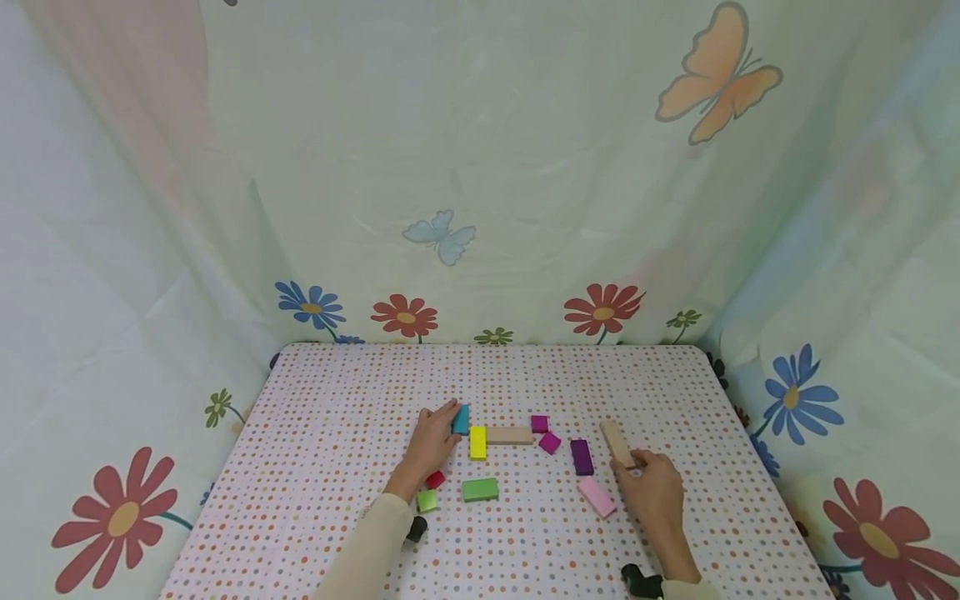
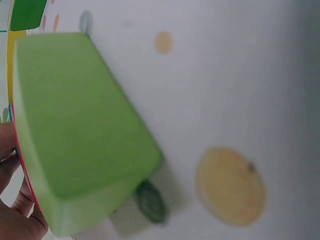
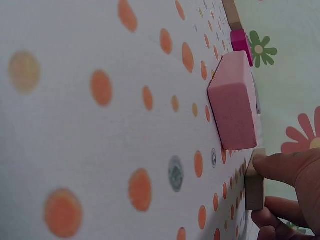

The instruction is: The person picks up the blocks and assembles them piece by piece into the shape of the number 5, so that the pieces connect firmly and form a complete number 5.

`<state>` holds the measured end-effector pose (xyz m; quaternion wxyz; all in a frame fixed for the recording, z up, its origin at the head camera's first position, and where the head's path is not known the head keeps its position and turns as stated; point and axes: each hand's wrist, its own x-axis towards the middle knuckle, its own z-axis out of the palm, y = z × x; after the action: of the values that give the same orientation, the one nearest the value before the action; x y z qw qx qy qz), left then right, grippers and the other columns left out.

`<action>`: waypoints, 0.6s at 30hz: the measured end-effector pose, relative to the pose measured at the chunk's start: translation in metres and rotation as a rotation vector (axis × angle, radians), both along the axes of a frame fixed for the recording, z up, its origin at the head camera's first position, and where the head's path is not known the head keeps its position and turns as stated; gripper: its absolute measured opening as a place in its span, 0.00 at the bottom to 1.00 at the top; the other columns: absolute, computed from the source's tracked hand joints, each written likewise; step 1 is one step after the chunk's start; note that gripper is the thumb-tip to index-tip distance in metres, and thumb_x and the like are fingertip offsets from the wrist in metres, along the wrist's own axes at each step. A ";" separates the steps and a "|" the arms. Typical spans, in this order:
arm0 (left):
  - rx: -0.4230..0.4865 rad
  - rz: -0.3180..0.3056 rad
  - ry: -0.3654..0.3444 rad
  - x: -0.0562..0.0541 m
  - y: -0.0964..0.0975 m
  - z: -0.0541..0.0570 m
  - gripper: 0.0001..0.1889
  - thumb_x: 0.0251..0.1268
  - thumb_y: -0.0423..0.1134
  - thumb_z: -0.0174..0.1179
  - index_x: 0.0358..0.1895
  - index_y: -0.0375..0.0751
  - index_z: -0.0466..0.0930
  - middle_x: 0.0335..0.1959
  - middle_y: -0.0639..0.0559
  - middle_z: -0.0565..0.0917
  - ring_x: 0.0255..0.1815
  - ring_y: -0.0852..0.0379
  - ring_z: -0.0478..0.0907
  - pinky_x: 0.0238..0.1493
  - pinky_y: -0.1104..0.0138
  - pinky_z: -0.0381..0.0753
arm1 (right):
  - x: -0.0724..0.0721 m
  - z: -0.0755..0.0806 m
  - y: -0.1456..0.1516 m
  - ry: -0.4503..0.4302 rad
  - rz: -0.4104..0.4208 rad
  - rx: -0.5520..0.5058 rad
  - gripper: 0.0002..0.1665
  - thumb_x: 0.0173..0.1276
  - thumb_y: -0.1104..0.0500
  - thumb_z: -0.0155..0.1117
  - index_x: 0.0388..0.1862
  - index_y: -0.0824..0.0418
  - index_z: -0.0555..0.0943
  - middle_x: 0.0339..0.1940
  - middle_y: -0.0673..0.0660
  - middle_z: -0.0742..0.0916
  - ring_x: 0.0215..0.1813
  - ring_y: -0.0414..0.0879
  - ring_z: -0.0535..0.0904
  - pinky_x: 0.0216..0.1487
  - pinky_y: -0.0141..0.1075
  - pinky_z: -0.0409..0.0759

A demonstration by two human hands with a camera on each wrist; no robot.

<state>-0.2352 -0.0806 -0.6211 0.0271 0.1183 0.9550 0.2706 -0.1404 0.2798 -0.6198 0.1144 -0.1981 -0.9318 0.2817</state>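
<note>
On the table, my left hand (image 1: 431, 442) pinches a blue block (image 1: 462, 419), covering part of its left side. A yellow block (image 1: 477, 443) stands close to its lower right, at the left end of a long plain wooden block (image 1: 510, 436). My right hand (image 1: 657, 492) holds the near end of another plain wooden block (image 1: 615, 440) between thumb and fingers; it slants away from me. The right wrist view shows the thumb on one side of this wooden block (image 3: 254, 187). A pink block (image 3: 233, 107) lies to the left of the right hand.
Between the hands lie a dark purple block (image 1: 582, 457), two small magenta blocks (image 1: 539, 424) and a green block (image 1: 480, 489). A red block (image 1: 435, 480) and a light green block (image 1: 427, 501) sit beside the left forearm. A printed curtain (image 1: 495, 167) surrounds the dotted table (image 1: 337, 417).
</note>
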 end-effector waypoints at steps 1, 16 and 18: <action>0.000 -0.001 -0.003 0.000 0.000 0.000 0.32 0.75 0.38 0.66 0.80 0.42 0.69 0.83 0.48 0.70 0.55 0.50 0.69 0.51 0.61 0.74 | 0.000 -0.001 0.000 -0.005 -0.003 -0.001 0.31 0.68 0.53 0.76 0.59 0.76 0.83 0.48 0.74 0.86 0.49 0.68 0.84 0.48 0.59 0.80; 0.227 0.049 -0.056 0.000 -0.008 -0.002 0.31 0.71 0.32 0.68 0.75 0.36 0.73 0.77 0.42 0.75 0.71 0.40 0.76 0.81 0.42 0.67 | 0.002 -0.006 0.002 -0.021 -0.066 -0.104 0.30 0.67 0.54 0.76 0.59 0.74 0.83 0.48 0.72 0.85 0.48 0.64 0.81 0.44 0.53 0.79; 0.260 0.056 -0.074 0.001 -0.011 -0.002 0.31 0.71 0.32 0.68 0.76 0.37 0.73 0.78 0.43 0.75 0.65 0.44 0.78 0.78 0.44 0.70 | 0.002 -0.006 0.003 -0.010 -0.065 -0.111 0.30 0.67 0.54 0.77 0.59 0.74 0.84 0.47 0.71 0.86 0.47 0.63 0.82 0.43 0.51 0.79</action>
<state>-0.2342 -0.0915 -0.6236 0.0391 0.0842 0.9131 0.3970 -0.1379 0.2833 -0.6259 0.1077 -0.2358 -0.9083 0.3283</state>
